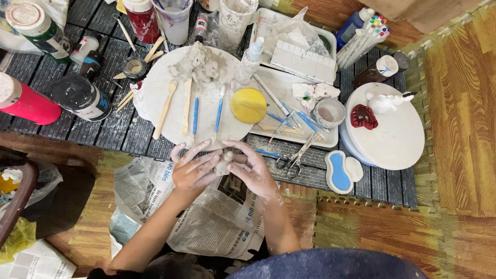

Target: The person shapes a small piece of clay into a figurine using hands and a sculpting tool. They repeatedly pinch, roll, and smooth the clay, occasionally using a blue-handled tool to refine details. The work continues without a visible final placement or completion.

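A small lump of grey clay (223,161) sits pinched between both hands, just above the spread newspaper (206,217) that lies under the wrists. The left hand (192,170) curls around the lump from its side, fingers partly spread and dusted with clay; the right hand (253,168) closes on it from the other side, thumb and fingertips pressing the clay. Just beyond the right hand lie a pair of scissors (293,157) on the dark slatted mat (113,129), and a little further out to that side a blue and white palette (339,173). Directly past the fingertips is a round white board (155,93) carrying wooden modelling sticks (165,108), blue-handled tools (219,111), a yellow sponge (248,105) and, at its far edge, a larger heap of grey clay (199,64). Well out beyond the right hand stands a white turntable (392,139) with a small white figure (385,102) and a red piece (363,117). Far beyond the left hand lie paint bottles (77,95)
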